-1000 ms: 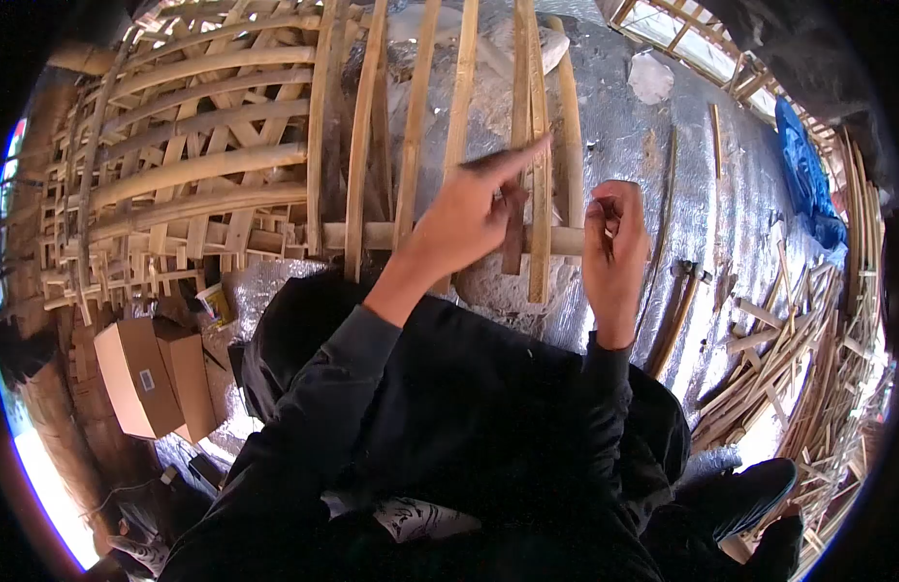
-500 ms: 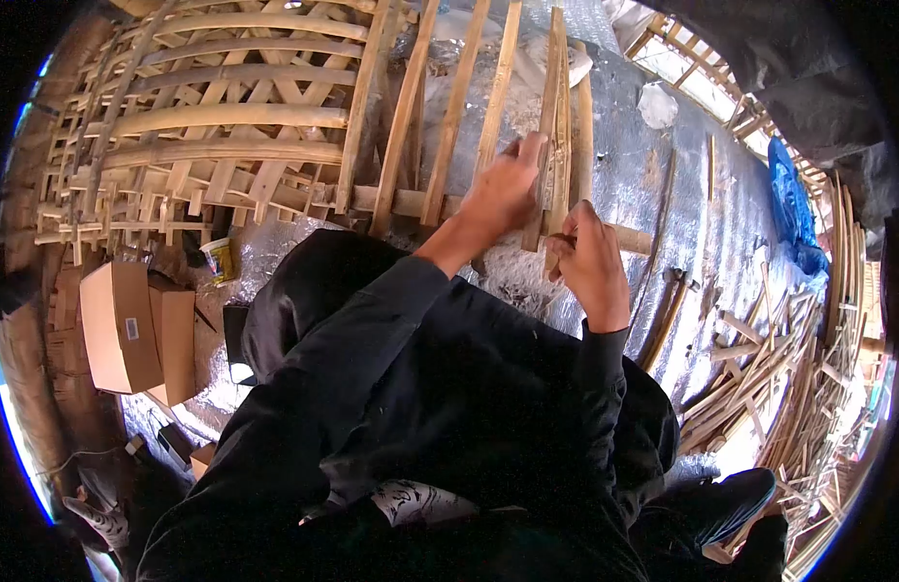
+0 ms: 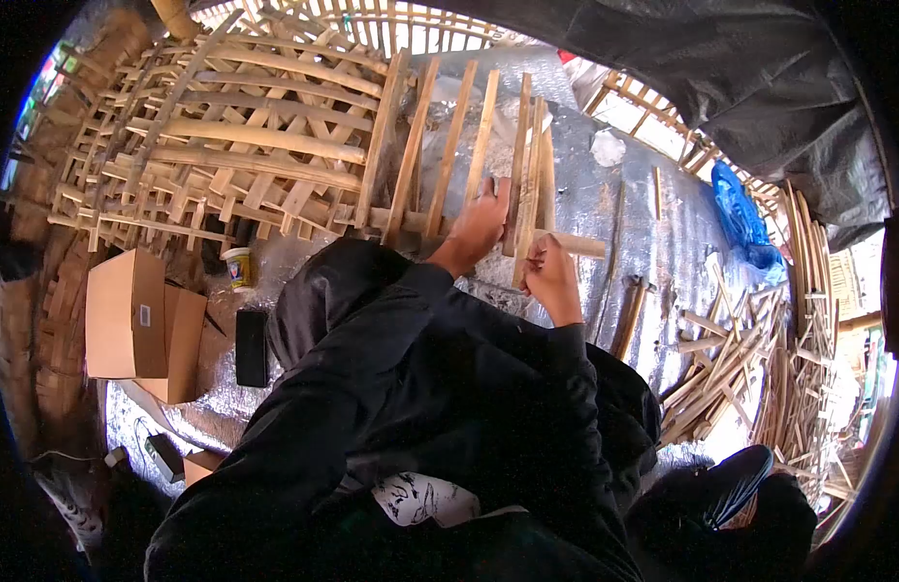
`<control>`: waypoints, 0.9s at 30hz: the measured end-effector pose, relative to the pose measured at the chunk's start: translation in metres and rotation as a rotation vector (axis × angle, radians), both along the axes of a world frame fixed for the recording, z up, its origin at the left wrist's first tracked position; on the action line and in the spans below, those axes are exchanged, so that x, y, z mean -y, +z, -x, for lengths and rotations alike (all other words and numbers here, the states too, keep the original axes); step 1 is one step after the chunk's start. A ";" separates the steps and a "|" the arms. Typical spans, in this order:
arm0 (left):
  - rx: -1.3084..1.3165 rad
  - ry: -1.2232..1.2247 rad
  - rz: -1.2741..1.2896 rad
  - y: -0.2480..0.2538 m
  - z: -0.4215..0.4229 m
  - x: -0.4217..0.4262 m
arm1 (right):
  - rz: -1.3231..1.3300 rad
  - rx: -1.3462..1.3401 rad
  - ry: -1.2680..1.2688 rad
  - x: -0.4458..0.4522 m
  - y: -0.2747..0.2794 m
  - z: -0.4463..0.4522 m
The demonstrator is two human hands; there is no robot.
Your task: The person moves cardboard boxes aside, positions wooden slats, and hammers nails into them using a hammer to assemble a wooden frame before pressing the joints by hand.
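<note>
My left hand (image 3: pixel 479 228) is closed and slightly blurred, over the crosswise bamboo pole (image 3: pixel 577 244). Its fingertips lie beside the left edge of an upright bamboo slat (image 3: pixel 521 126); what they hold, if anything, is hidden. To the right, my right hand (image 3: pixel 551 278) is closed in a pinch close to the lower end of another bamboo slat (image 3: pixel 531 179). Whatever sits between those fingers is too small to make out. Several more slats run side by side across the pole on the left.
A lattice of bamboo strips (image 3: pixel 265 136) stands at left. Below it are a cardboard box (image 3: pixel 125 315), a yellow-and-white tub (image 3: pixel 238 268) and a black phone-like slab (image 3: pixel 251 347). A hammer (image 3: pixel 631 315), loose bamboo strips (image 3: pixel 721 378) and a blue plastic bag (image 3: pixel 745 223) lie at right.
The view has shifted, moving the slats leftward and lower in the picture. Both hands stay close to the same slats, with the right hand still pinched near the slat ends.
</note>
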State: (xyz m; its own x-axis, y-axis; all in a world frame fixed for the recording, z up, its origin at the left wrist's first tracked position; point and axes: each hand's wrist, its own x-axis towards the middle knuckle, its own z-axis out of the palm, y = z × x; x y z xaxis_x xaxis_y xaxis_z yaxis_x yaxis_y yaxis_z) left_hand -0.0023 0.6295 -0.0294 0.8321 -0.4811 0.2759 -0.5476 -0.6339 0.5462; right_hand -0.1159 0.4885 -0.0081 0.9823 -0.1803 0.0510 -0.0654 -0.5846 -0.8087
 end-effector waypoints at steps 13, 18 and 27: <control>0.298 0.161 0.141 0.024 -0.022 -0.026 | 0.048 0.151 -0.093 -0.007 0.003 0.023; -0.016 0.196 0.101 0.005 -0.045 -0.025 | 0.018 0.133 -0.084 -0.008 0.000 0.021; 0.067 0.185 0.149 0.005 -0.044 -0.017 | 0.384 0.236 -0.190 -0.015 0.011 0.016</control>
State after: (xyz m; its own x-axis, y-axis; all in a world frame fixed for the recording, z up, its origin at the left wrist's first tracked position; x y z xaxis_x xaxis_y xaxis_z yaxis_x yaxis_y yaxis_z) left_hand 0.0417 0.6468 -0.0248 0.8796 -0.2719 0.3903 -0.4679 -0.6418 0.6076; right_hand -0.1317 0.5037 0.0034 0.8874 -0.2796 0.3664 -0.0403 -0.8390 -0.5427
